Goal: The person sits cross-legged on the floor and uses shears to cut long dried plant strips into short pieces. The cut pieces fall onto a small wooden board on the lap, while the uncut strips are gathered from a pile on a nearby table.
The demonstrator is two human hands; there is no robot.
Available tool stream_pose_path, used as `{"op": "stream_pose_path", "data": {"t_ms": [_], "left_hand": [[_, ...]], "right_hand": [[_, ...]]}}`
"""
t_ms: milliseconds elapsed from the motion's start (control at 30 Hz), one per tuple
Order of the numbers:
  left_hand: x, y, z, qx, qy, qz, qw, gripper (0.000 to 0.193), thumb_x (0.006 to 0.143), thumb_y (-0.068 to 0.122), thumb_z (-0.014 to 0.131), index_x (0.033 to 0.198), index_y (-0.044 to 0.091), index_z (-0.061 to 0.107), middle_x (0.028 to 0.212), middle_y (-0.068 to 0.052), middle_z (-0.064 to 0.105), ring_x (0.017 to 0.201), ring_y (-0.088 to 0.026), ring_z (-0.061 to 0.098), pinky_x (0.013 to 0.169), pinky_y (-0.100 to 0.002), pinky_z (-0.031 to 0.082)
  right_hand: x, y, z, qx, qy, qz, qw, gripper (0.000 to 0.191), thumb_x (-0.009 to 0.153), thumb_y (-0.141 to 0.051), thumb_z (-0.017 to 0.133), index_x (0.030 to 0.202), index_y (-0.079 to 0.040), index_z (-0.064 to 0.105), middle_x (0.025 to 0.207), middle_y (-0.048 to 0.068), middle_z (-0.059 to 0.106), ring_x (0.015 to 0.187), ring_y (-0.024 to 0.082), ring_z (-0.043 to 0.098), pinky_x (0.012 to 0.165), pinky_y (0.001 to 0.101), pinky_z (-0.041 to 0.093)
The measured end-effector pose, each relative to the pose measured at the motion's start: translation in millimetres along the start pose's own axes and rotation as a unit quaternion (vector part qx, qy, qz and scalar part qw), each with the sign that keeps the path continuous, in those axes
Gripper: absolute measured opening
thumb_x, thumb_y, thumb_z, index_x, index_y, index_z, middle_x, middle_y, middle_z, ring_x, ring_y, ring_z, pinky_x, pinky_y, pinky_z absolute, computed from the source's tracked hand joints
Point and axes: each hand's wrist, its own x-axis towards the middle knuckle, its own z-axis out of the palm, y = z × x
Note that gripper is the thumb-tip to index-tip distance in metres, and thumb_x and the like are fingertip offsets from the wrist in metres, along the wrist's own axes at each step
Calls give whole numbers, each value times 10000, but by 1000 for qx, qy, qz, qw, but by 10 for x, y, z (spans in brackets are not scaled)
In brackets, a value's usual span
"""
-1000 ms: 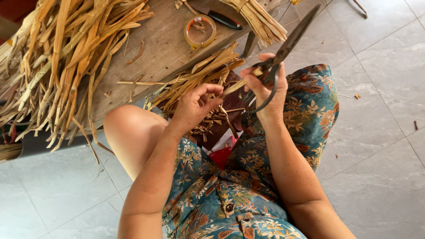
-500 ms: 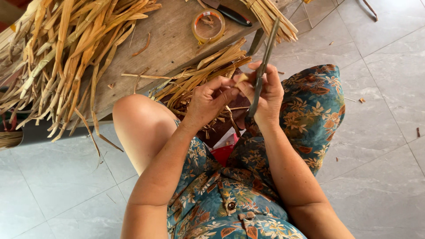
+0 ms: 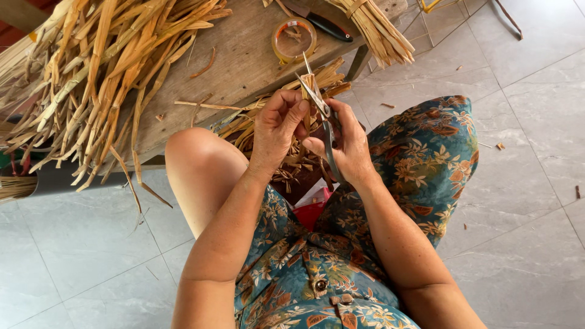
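My left hand [image 3: 279, 125] pinches a short strip of dried straw-coloured leaf [image 3: 309, 85], holding it upright in front of me. My right hand [image 3: 344, 143] grips a pair of scissors [image 3: 320, 106] with grey handles; the blades are apart and sit around the strip near its top. Both hands hover over my lap, just off the edge of a wooden table [image 3: 244, 58]. Trimmed leaf scraps [image 3: 292, 173] lie between my knees on a dark and red container that is mostly hidden.
A large heap of dried leaf strips [image 3: 91, 67] covers the table's left side. A roll of tape [image 3: 294, 39], a dark-handled knife [image 3: 323, 24] and a tied leaf bundle [image 3: 375, 27] lie at the table's far right. Grey tiled floor [image 3: 530, 183] surrounds me.
The scissors swung from pointing up and to the right to pointing nearly straight up, blades now around the strip. Both hands drew closer together and shifted slightly left.
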Motion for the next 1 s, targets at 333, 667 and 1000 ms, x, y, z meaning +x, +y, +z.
{"op": "stream_pose_path", "data": {"t_ms": [333,667,1000], "left_hand": [[18,34,-5,-5,13,-1,1000,123,1033,208,677,1021,89,650,824,23,682,596,-30,596,506,-188,481],[44,15,3,4,3,-7,1000,155,1039,232,660,984,89,632,750,21,644,557,-34,588,459,-188,470],[40,48,23,29,-9,8,1000,132,1031,206,672,991,82,652,821,27,673,670,-22,577,562,-191,468]], "right_hand": [[3,-157,40,-127,36,-57,990,814,812,-527,853,1353,15,579,1117,111,650,937,150,667,788,304,561],[-14,-47,157,-78,68,-31,994,627,813,-443,841,1233,-3,693,694,-36,591,637,38,567,549,216,480],[44,-23,166,58,90,85,991,366,864,-265,836,1087,-27,670,668,-29,596,545,21,530,461,196,389]]}}
